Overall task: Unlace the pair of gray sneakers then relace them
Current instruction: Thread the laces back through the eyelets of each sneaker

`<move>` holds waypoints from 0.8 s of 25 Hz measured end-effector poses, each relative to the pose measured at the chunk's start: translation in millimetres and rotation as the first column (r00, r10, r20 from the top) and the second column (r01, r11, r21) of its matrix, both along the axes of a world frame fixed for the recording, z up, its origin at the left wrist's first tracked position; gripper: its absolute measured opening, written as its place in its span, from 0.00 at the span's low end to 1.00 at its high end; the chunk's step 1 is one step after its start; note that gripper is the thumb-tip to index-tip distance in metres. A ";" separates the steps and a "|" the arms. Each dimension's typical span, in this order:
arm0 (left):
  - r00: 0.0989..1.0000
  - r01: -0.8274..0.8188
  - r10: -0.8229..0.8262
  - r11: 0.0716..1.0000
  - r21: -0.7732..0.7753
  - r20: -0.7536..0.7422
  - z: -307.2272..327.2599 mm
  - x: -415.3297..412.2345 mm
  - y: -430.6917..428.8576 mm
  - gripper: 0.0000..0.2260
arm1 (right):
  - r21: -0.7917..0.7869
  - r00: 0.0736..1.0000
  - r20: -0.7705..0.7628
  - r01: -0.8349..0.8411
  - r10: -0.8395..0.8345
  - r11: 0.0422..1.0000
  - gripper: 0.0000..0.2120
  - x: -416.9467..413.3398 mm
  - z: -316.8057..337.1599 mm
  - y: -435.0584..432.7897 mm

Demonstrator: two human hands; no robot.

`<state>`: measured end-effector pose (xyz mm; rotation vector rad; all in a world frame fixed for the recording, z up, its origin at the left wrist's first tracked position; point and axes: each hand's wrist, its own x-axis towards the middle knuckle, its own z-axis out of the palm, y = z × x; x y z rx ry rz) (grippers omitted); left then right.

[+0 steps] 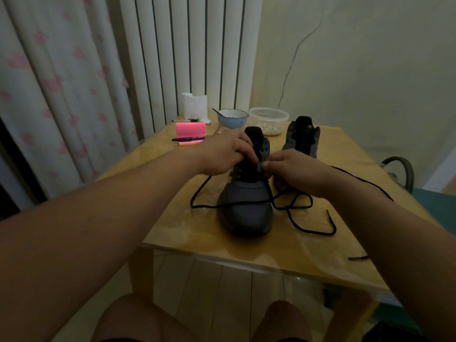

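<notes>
A gray sneaker stands on the wooden table, toe toward me, with a black tongue. My left hand grips its left eyelet flap. At the right eyelet flap my right hand pinches finger and thumb together, apparently on the black lace. That lace trails loose across the toe and loops on the table to the right. The second gray sneaker stands behind, at the right, with no lace visible in it.
At the back of the table are a blue bowl with a spoon, a clear plastic container, a pink notepad with a black pen, and a white tissue pack. A curtain hangs at the left. My knees show below the table edge.
</notes>
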<state>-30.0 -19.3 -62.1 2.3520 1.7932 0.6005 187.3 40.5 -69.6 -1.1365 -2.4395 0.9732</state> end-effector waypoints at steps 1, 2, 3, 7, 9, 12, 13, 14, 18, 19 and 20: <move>0.999 0.011 -0.013 0.999 -0.034 -0.050 5.1 -0.4 1.6 0.15 | -0.031 1.000 -0.026 -0.004 0.003 0.999 0.15 2.0 -2.2 0.8; 0.996 0.010 -0.016 0.998 -0.065 -0.093 8.4 0.6 3.6 0.12 | -0.065 0.999 -0.053 -0.008 0.005 0.998 0.15 3.9 -3.7 1.8; 0.993 -0.001 -0.009 0.997 -0.083 -0.117 9.7 1.9 6.0 0.09 | -0.099 0.997 -0.075 -0.011 0.003 0.995 0.15 5.4 -4.4 2.7; 0.999 -0.016 0.012 0.992 -0.128 -0.030 5.4 10.3 7.8 0.07 | -0.207 0.994 -0.106 -0.016 -0.006 0.978 0.12 7.1 -4.2 3.3; 0.999 -0.023 0.026 0.990 -0.139 0.021 3.8 15.4 5.3 0.05 | -0.230 0.995 -0.100 -0.014 -0.009 0.973 0.13 8.7 -4.5 3.5; 0.998 -0.029 0.035 0.992 -0.122 0.044 3.0 20.6 2.4 0.02 | -0.254 0.991 -0.098 0.060 -0.087 0.965 0.23 4.0 1.2 -1.0; 0.997 -0.027 0.034 0.993 -0.111 0.064 3.1 21.7 1.8 0.02 | -0.244 0.985 -0.085 0.124 -0.149 0.962 0.27 -1.8 4.9 -0.8; 0.996 -0.019 0.028 0.995 -0.102 0.088 3.6 22.9 0.5 0.03 | -0.216 0.977 -0.066 0.183 -0.201 0.959 0.29 -8.4 7.4 -0.6; 0.965 -0.031 0.050 0.996 -0.078 0.257 1.8 20.8 -1.8 0.05 | -0.013 0.986 0.034 0.162 -0.162 0.987 0.15 -26.7 14.9 -5.3; 0.934 -0.049 0.075 0.995 -0.082 0.350 1.2 17.6 -2.2 0.06 | 0.022 0.988 0.062 0.140 -0.141 0.990 0.12 -29.2 16.9 -7.7; 0.903 -0.065 0.094 0.994 -0.085 0.420 1.5 15.3 -3.8 0.07 | 0.012 0.988 0.065 0.142 -0.142 0.990 0.12 -30.9 18.2 -9.2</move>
